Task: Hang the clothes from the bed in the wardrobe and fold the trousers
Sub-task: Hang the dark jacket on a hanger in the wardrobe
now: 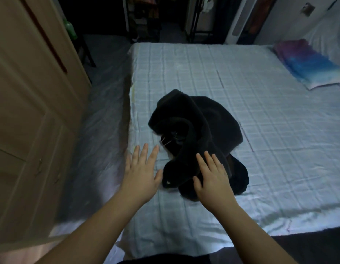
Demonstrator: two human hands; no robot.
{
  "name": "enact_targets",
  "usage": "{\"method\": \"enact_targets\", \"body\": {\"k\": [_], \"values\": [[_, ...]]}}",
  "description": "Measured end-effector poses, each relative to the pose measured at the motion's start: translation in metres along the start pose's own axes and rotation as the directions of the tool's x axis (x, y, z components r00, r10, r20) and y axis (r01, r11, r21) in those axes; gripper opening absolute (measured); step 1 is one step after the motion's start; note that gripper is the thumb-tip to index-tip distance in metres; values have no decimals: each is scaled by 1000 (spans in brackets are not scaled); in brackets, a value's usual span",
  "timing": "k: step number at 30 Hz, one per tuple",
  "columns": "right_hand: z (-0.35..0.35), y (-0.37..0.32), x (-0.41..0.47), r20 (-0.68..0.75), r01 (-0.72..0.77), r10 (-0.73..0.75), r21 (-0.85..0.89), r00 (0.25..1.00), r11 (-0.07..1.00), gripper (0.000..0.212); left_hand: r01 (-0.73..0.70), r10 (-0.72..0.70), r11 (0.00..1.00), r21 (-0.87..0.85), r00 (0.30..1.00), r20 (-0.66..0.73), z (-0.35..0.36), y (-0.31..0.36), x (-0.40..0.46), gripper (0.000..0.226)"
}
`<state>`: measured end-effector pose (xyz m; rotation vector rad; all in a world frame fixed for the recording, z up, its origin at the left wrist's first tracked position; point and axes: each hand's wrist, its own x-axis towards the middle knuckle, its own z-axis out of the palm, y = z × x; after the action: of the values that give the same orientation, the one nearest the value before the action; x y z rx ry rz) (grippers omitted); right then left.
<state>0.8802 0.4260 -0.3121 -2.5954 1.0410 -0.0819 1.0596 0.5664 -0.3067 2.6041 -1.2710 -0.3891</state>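
A crumpled heap of black, soft-looking clothes (pixel 195 134) lay near the front left part of the bed, on its pale blue checked sheet (pixel 260 103). The left hand (pixel 141 172) was spread flat, fingers straight and apart, over the sheet just beside the heap and holding nothing. The right hand (pixel 211 178) was likewise spread, fingers straight, lying over the near edge of the black heap; whether it pressed the cloth could not be told. A light brown wooden wardrobe door (pixel 31 103) stood at the left. A purple-and-blue pillow (pixel 306 61) lay at the far right.
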Motion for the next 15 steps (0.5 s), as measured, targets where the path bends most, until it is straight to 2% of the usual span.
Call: {"method": "enact_targets", "body": {"k": [7,10,15], "values": [[0,64,85,128,161,-160,1,979,987,70,209,-210,977,-47,977,-40,39,34,58,75],[-3,93,129,172,238,-235,-1,957,971,70,313,-314,948,-49,949,-8,59,58,93,74],[13,115,198,217,335,-323,-20,921,942,70,362,-362,932,-36,932,-6,90,84,146,75]]}}
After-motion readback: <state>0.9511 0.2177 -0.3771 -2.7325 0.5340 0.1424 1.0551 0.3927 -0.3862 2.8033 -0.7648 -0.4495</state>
